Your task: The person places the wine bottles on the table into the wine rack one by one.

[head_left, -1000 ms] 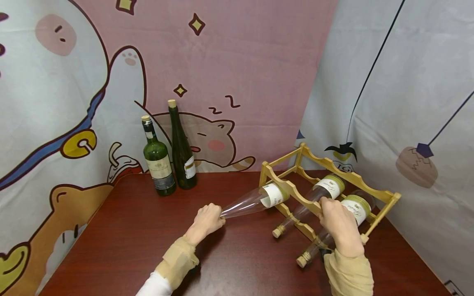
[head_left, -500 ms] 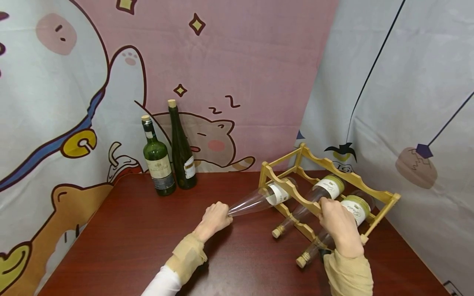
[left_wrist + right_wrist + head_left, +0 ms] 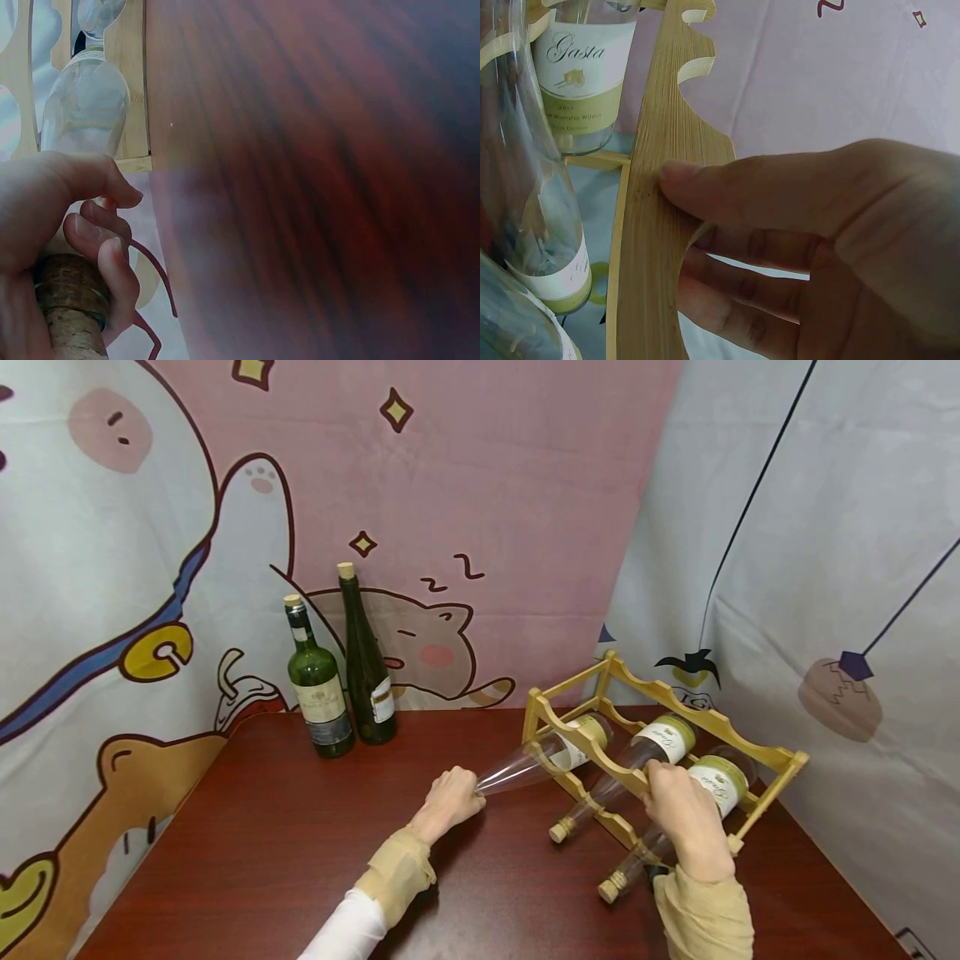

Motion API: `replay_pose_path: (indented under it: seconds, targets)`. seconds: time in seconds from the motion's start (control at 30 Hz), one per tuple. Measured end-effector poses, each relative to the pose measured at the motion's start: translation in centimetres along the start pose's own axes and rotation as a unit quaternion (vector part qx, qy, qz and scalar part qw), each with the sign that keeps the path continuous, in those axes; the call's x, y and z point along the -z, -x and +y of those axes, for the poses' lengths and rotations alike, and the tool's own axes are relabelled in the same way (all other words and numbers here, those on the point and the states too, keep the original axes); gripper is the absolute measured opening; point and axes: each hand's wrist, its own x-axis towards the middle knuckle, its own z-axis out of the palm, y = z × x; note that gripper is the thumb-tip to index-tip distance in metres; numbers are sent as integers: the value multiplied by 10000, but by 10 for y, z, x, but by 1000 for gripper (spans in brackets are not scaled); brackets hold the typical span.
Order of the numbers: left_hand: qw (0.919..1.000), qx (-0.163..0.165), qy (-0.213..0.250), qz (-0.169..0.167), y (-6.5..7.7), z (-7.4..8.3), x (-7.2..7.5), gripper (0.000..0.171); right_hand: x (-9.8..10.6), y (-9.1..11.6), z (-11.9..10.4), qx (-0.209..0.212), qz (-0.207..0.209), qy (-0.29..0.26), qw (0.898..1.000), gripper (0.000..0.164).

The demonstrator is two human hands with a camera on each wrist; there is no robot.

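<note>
My left hand grips the neck of a clear glass wine bottle, whose labelled body lies in the leftmost hollow of a wooden wine rack. In the left wrist view the bottle's cork sticks out past the curled fingers. My right hand holds the rack's front top rail; in the right wrist view the thumb lies on the face of that wooden rail, with the fingers behind it. Two more clear bottles, a middle bottle and a right-hand bottle, lie in the rack, corked necks pointing forward.
A green wine bottle and a taller, darker green bottle stand upright at the back left of the reddish-brown table. Behind the table hangs a printed cartoon cloth. Both corked necks jut out in front of the rack.
My left hand has moved right and slightly away, sliding the clear bottle deeper into the rack, so more of its label end is inside. The right hand stays on the rail.
</note>
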Motion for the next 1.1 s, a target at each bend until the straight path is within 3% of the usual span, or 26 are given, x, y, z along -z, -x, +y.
replay_pose_path:
  seconds: [0.47, 1.1]
  targets:
    - [10000, 57, -5, 23, -16, 14, -8, 33, 0, 2, -1, -2, 105, 11, 9999, 14]
    - [9993, 376, 72, -32, -32, 32, -22, 29, -1, 2, -1, -2, 123, 22, 9999, 13]
